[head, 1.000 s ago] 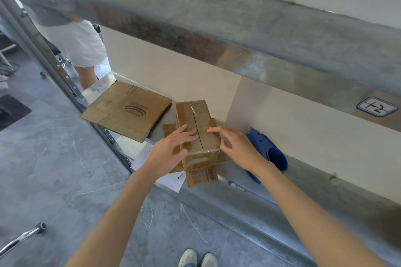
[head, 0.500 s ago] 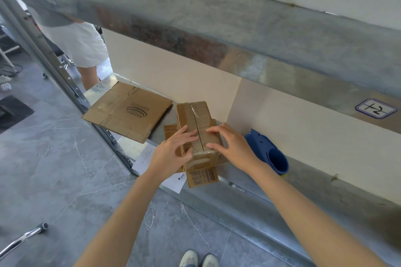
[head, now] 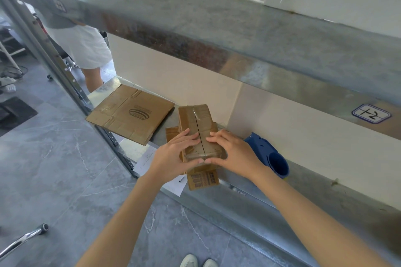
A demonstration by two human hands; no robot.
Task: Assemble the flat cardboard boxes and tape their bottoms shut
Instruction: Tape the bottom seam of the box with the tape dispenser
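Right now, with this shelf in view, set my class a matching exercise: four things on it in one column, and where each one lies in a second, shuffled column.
1 small box
2 flat cardboard
3 blue plastic object
4 white paper

A at the left end of the shelf, overhanging its edge
B by the wall, right of the box
C pressed under the left hand and right hand
D sticking out over the shelf's front edge

Pairs: 1-C, 2-A, 3-B, 4-D

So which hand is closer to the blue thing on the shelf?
Right. The right hand presses the box just beside the blue thing; the left hand is on the box's other side, farther away.
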